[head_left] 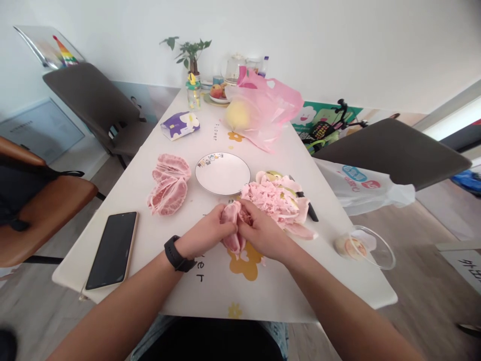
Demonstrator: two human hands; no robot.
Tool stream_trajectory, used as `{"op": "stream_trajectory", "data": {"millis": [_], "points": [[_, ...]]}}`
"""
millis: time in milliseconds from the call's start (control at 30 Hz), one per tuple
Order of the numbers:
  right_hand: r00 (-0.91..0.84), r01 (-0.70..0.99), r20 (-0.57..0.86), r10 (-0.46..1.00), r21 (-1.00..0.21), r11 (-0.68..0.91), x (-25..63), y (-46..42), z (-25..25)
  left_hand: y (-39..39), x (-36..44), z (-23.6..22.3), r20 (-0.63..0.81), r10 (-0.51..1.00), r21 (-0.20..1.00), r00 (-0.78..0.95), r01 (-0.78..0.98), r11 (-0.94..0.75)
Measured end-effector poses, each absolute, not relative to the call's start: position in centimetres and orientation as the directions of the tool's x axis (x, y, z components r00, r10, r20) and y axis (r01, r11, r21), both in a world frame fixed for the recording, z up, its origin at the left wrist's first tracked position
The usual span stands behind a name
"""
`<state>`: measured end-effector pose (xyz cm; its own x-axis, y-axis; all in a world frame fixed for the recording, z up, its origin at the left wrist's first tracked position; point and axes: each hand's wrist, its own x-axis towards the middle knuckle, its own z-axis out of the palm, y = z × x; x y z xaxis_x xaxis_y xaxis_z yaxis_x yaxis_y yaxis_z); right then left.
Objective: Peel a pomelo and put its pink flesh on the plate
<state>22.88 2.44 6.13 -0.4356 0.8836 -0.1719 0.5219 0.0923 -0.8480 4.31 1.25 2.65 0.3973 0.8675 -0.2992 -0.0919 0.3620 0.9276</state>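
Between my two hands, low over the front half of the table, is a piece of pink pomelo (233,241) made of segments pressed side by side. My left hand (212,228), with a black watch on the wrist, grips its left side. My right hand (261,228) holds the right side, thumbs near each other on top. A larger section of peeled pomelo (169,188) lies to the left. Just beyond my hands sits a white plate (222,174) with a cartoon rim. A heap of pomelo peel (276,200) is to the right, a dark knife handle (312,211) sticking out beside it.
A phone (111,250) lies at the left edge. Farther back are a purple tissue pack (180,125), a pink plastic bag (278,110) with a yellow fruit, a cup (194,95) and a potted plant (192,52). A clear container (364,246) stands by the right edge. Chairs flank the table.
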Motion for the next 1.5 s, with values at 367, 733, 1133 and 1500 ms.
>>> {"op": "stream_trajectory", "data": {"millis": [367,733,1133,1500], "points": [[-0.493,0.616,-0.077,0.867,-0.734,0.285,22.2,1.9,5.8,0.9,4.0,3.6,-0.291,0.866,0.954,0.407,0.189,0.232],[-0.588,0.427,-0.116,0.800,-0.885,0.185,23.6,2.7,6.2,1.1,3.2,3.2,-0.199,0.797,0.936,0.571,-0.130,0.328],[-0.507,0.045,-0.167,0.845,-0.985,-0.168,25.9,2.7,5.3,1.7,2.6,4.5,-0.170,0.815,0.793,0.555,-0.414,0.447],[-0.236,0.440,-0.304,0.923,-0.880,-0.177,28.2,2.4,7.4,1.2,-2.9,3.9,-0.115,0.993,0.679,-0.039,0.726,0.107]]}}
